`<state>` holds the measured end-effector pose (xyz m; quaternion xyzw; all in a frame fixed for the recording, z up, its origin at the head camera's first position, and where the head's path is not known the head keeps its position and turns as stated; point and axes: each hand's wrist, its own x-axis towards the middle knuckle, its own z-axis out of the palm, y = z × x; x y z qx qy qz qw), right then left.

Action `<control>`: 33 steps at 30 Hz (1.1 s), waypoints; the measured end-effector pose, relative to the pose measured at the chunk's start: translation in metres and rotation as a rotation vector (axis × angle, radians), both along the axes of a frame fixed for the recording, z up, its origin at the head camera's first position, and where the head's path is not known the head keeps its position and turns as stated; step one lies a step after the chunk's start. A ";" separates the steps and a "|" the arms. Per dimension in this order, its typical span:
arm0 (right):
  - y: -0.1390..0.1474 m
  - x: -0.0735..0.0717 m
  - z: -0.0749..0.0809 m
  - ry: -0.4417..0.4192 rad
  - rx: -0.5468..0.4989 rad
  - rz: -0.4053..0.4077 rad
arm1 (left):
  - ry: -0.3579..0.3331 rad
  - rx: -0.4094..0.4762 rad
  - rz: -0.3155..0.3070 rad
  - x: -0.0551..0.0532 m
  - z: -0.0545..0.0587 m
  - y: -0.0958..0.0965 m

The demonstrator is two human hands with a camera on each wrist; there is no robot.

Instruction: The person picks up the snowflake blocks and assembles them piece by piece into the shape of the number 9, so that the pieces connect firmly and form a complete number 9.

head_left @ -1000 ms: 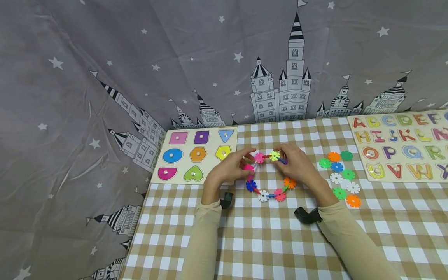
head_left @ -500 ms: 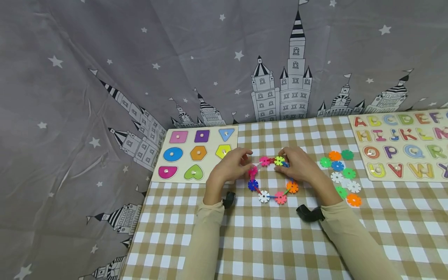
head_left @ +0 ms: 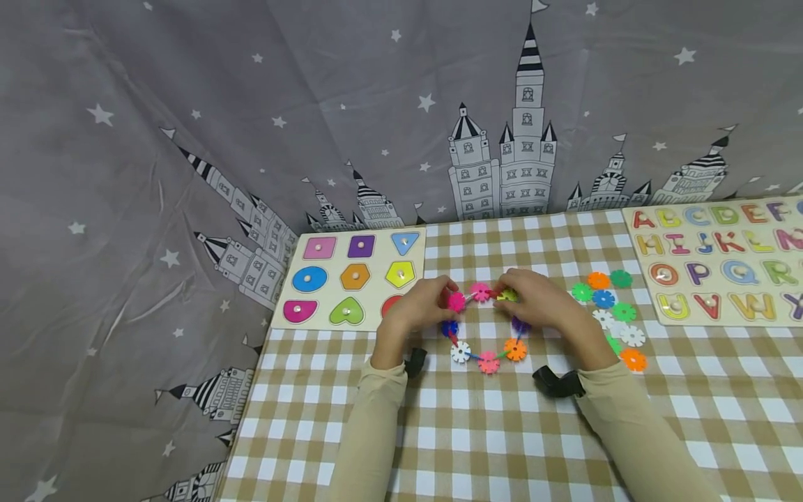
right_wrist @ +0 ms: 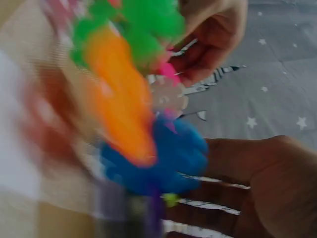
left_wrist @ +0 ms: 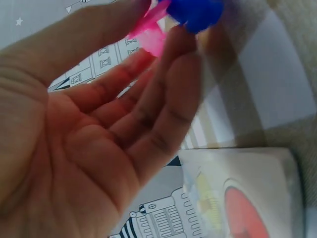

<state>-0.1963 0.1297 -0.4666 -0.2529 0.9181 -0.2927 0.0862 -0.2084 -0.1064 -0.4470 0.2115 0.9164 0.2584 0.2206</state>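
A ring of interlocked notched plastic discs hangs between my two hands in the head view. My left hand [head_left: 417, 307] pinches a hot-pink disc [head_left: 456, 301] at the ring's left, and a dark blue disc [head_left: 449, 328] sits just below its fingers. On the other side my right hand [head_left: 539, 300] grips a yellow-green disc [head_left: 507, 295], partly covered by the fingers. A white disc [head_left: 461, 351], a coral-pink disc [head_left: 488, 362] and an orange disc [head_left: 516, 349] form the ring's near side. Close to the right wrist camera, an orange disc [right_wrist: 121, 94] and a blue disc [right_wrist: 178, 153] look blurred.
Several loose discs, among them an orange one [head_left: 633, 360], lie right of my right hand. A wooden shape puzzle board [head_left: 335, 279] is at the left, an alphabet board [head_left: 693, 279] at the right. A checked cloth [head_left: 477, 432] covers the table; a grey castle-print curtain [head_left: 376, 90] stands behind.
The ring has turned slightly clockwise, its far side shifting right and its near side left. My left hand has moved a little right, and a purple disc now shows below my right hand.
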 end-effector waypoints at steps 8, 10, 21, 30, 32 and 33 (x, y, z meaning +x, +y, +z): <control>-0.006 0.004 0.004 0.029 -0.011 0.015 | 0.075 0.044 -0.048 -0.004 -0.008 0.006; -0.012 0.004 0.001 0.054 -0.023 0.044 | 0.075 0.040 -0.047 -0.003 -0.008 0.007; -0.021 0.005 -0.007 0.154 0.014 -0.031 | 0.083 -0.002 -0.088 0.000 -0.005 0.009; -0.021 0.004 -0.008 0.142 0.018 -0.028 | 0.072 -0.017 -0.067 -0.002 -0.007 0.010; -0.021 0.004 -0.009 0.146 0.017 -0.031 | 0.064 -0.011 -0.069 -0.002 -0.007 0.011; -0.021 0.003 -0.009 0.149 0.014 -0.029 | 0.061 -0.009 -0.072 -0.002 -0.007 0.011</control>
